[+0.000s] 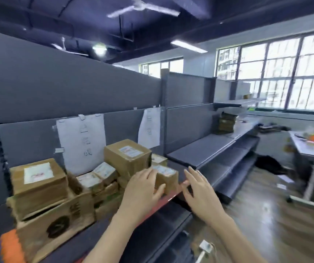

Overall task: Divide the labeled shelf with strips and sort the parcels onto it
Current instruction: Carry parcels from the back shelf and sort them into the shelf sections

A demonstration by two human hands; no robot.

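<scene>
Several brown cardboard parcels with white labels crowd the grey shelf [103,226]: a big one [38,179] at left, a tall one [127,156] in the middle, small ones between. My left hand [142,188] lies with straight fingers against a small parcel [166,176] at the right end of the pile. My right hand [199,190] hovers beside it with fingers spread, over the shelf's red front edge [163,201]. Two white paper labels [82,141] [149,130] are taped to the back panel.
To the right runs a bare grey shelf bay [199,150] with a stack of parcels [227,122] at its far end. A white table [312,147] with small items stands at far right. Wooden floor lies below, with an orange thing [9,245] at bottom left.
</scene>
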